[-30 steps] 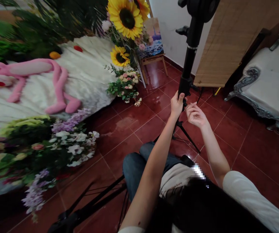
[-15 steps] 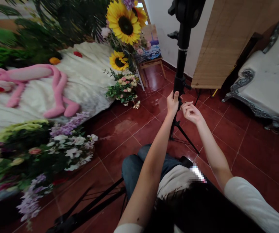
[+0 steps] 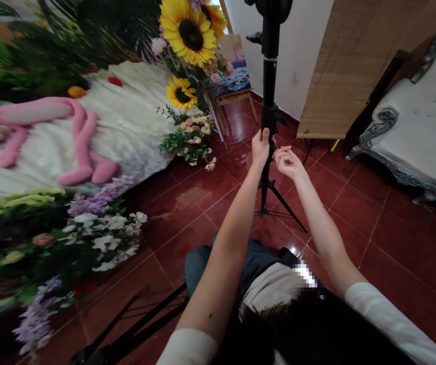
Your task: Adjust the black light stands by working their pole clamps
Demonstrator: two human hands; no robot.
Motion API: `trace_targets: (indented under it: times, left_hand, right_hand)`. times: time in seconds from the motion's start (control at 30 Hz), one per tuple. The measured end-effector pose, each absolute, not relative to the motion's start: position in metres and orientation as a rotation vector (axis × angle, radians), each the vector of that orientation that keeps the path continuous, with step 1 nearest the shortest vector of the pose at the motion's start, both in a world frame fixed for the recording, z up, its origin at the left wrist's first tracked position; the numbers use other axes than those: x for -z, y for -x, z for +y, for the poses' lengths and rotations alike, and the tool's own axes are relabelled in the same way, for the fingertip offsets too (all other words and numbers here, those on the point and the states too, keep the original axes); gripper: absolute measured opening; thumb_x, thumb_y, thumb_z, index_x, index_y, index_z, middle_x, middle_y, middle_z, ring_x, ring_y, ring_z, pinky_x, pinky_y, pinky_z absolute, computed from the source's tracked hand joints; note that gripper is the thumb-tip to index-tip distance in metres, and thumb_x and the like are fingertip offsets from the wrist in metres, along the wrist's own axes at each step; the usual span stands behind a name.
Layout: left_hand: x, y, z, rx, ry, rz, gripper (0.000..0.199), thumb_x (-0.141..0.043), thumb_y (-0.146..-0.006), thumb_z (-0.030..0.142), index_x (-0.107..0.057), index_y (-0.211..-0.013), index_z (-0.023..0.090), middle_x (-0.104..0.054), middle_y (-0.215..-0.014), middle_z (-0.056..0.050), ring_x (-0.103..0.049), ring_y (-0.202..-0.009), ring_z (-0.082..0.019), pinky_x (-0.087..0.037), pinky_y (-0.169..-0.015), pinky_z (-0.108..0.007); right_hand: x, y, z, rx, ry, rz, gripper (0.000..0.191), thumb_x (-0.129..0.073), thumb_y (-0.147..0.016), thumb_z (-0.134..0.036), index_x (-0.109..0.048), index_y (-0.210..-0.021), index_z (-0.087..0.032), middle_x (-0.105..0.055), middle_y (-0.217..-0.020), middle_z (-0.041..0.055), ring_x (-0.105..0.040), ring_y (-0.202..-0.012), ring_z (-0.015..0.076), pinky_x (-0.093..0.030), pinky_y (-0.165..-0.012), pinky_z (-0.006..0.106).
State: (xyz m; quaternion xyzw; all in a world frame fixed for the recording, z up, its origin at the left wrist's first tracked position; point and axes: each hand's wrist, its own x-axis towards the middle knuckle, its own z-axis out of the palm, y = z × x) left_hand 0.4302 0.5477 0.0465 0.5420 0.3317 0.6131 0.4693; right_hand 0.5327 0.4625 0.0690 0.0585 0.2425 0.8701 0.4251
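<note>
A black light stand [image 3: 270, 76] rises in front of me, its legs spread on the floor. My left hand [image 3: 261, 147] is wrapped round its tube below a clamp collar, thumb lying upward along the pole. On the stand's right side, my right hand [image 3: 288, 162] has its fingers curled and pinched at a small tightening knob, which the fingertips mostly hide. Another knob [image 3: 281, 119] sticks out of the collar just above both hands. The top of the stand runs out of view.
White fabric with a pink plush toy [image 3: 83, 137] lies left, beside artificial flowers [image 3: 107, 238] and sunflowers [image 3: 191, 34]. A silver-framed white sofa [image 3: 430, 116] stands right. Another black stand's legs [image 3: 137, 324] are low left. A person in jeans [image 3: 198, 266] is close below my arms.
The stand and both hands sit further left and slightly higher in view, and the surroundings at left have shifted left too. Both hands keep their places on the stand.
</note>
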Motion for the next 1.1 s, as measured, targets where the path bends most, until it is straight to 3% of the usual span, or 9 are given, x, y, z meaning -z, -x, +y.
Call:
trace_targets:
  times: [0.3,0.7,0.8,0.9,1.0,1.1]
  left_hand:
    - [-0.047,-0.426,0.565,-1.517,-1.316,0.807,0.063,-0.045,-0.080,0.081,-0.062,-0.071,0.020,-0.057,-0.060,-0.001,-0.056,-0.056,-0.011,-0.043,-0.057,-0.027]
    - [-0.048,-0.431,0.564,-1.515,-1.293,0.854,0.065,-0.043,-0.079,0.083,-0.062,-0.071,0.021,-0.056,-0.057,0.000,-0.055,-0.055,-0.011,-0.042,-0.056,-0.027]
    - [-0.046,-0.431,0.565,-1.515,-1.281,0.851,0.066,-0.042,-0.080,0.082,-0.061,-0.070,0.020,-0.056,-0.058,0.000,-0.054,-0.055,-0.011,-0.042,-0.057,-0.027]
    - [-0.046,-0.431,0.564,-1.509,-1.281,0.856,0.066,-0.042,-0.080,0.082,-0.061,-0.072,0.020,-0.055,-0.059,0.000,-0.053,-0.055,-0.010,-0.042,-0.057,-0.026]
    - [-0.047,-0.431,0.562,-1.513,-1.292,0.854,0.067,-0.041,-0.079,0.083,-0.061,-0.071,0.020,-0.057,-0.059,-0.001,-0.053,-0.055,-0.010,-0.042,-0.056,-0.026]
    - [-0.047,-0.430,0.562,-1.529,-1.308,0.841,0.068,-0.040,-0.077,0.085,-0.061,-0.068,0.020,-0.058,-0.059,-0.001,-0.052,-0.054,-0.011,-0.042,-0.056,-0.027]
  right_hand:
    - [-0.072,-0.526,0.478,-2.050,0.128,0.179,0.031,-0.039,-0.100,-0.016,-0.051,-0.072,-0.019,-0.060,-0.057,-0.0043,-0.041,-0.041,0.0051,-0.034,-0.034,0.012]
    - [-0.073,-0.535,0.486,-2.128,0.306,0.025,0.029,-0.036,-0.102,-0.022,-0.048,-0.076,-0.021,-0.059,-0.061,-0.0040,-0.041,-0.043,0.0058,-0.036,-0.034,0.013]
    - [-0.069,-0.525,0.485,-1.842,0.846,-0.464,0.026,-0.043,-0.101,-0.024,-0.043,-0.075,-0.022,-0.053,-0.058,-0.0053,-0.035,-0.041,0.0052,-0.029,-0.033,0.014]
    - [-0.066,-0.524,0.478,-1.263,1.359,-1.104,0.019,-0.057,-0.095,-0.027,-0.046,-0.080,-0.023,-0.058,-0.066,-0.0014,-0.045,-0.048,0.0084,-0.036,-0.040,0.017]
    - [-0.066,-0.537,0.472,-0.787,1.548,-1.440,0.014,-0.067,-0.087,-0.021,-0.053,-0.089,-0.023,-0.067,-0.082,0.0042,-0.061,-0.068,0.0157,-0.049,-0.055,0.024]
    - [-0.067,-0.549,0.475,-0.787,1.536,-1.384,0.013,-0.059,-0.095,-0.036,-0.056,-0.094,-0.024,-0.068,-0.077,0.0047,-0.061,-0.061,0.0157,-0.051,-0.054,0.027]
